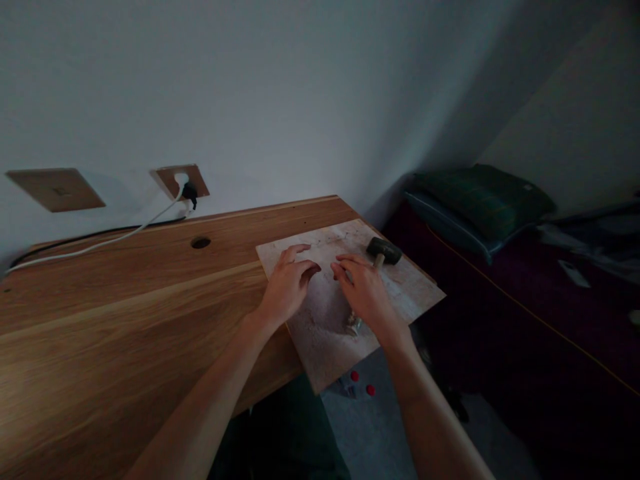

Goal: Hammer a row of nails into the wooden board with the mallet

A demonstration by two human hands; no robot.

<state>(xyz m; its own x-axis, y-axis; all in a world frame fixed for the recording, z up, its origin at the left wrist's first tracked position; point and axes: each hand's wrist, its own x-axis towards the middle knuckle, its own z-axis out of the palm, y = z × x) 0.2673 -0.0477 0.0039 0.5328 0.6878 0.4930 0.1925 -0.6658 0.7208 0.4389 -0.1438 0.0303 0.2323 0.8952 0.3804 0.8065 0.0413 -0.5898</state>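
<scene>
Forearms (220,387) lie nearest. Left grip (287,285) and right grip (363,285) curl over the board (327,360); closure cannot be told. Mallet (384,251) judged head-heavy, rigid: take hold by the handle (379,261).

The hammer (384,251) lies on the board (323,353), atop the table (125,303), left of the pillow (483,197).

Rm's dim. I've a pale wall (280,100) at my 12 o'clock, wall socket (168,175) approx 10, wood desk (115,333) at 8, grey flr (363,427) at 6, dk purple bed (480,310) approx 4, stacked pillows (483,200) btwn 2 & 3.
</scene>
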